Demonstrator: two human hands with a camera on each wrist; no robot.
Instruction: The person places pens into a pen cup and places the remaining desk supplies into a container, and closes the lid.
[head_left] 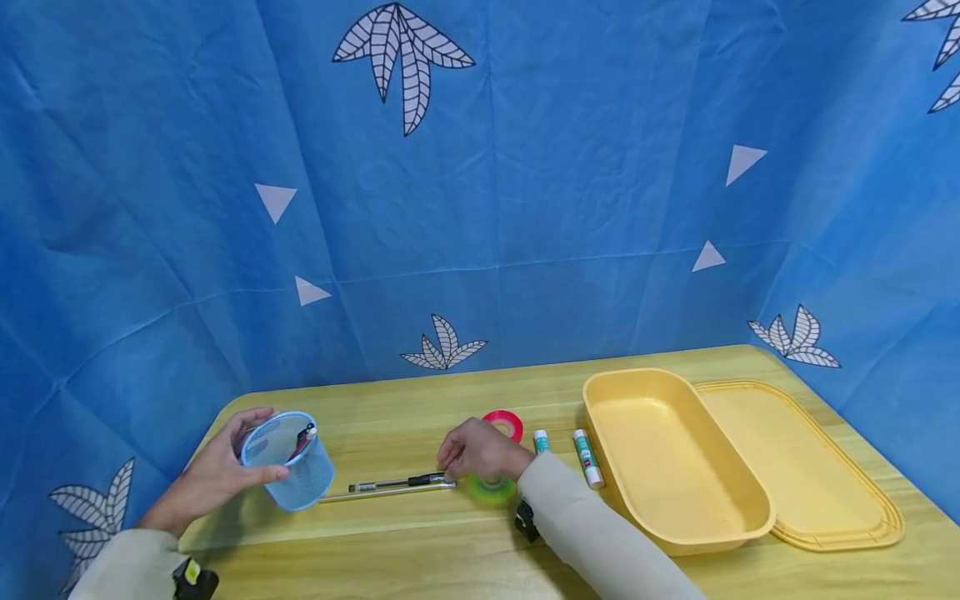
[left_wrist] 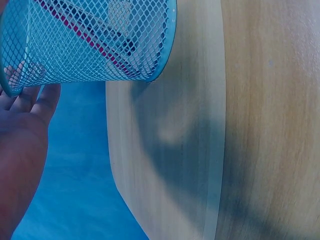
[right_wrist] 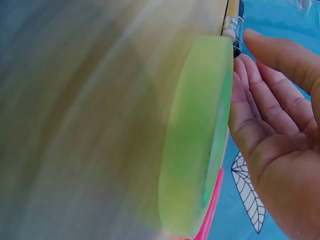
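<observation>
My left hand [head_left: 225,467] grips a light blue mesh pen cup [head_left: 302,483] at the left of the table, thumb on the near side and fingers around the far side. The cup leans with its mouth toward me. Inside it, a slim pen with red on it [left_wrist: 92,42] shows through the mesh. My right hand [head_left: 480,452] reaches down at mid-table, its fingertips right at the end of a black pen [head_left: 405,482]. Close along that pen lies a thin yellowish stick [head_left: 386,493]. Under the right hand is a green tape roll [right_wrist: 192,135], partly covered.
A red tape roll [head_left: 504,423] lies just behind the right hand. Two glue sticks, one upper [head_left: 542,440] and one longer in view [head_left: 588,460], lie right of it. A yellow tray [head_left: 675,454] stands at the right, beside its flat lid [head_left: 806,467]. Blue curtain [head_left: 525,208] surrounds the table.
</observation>
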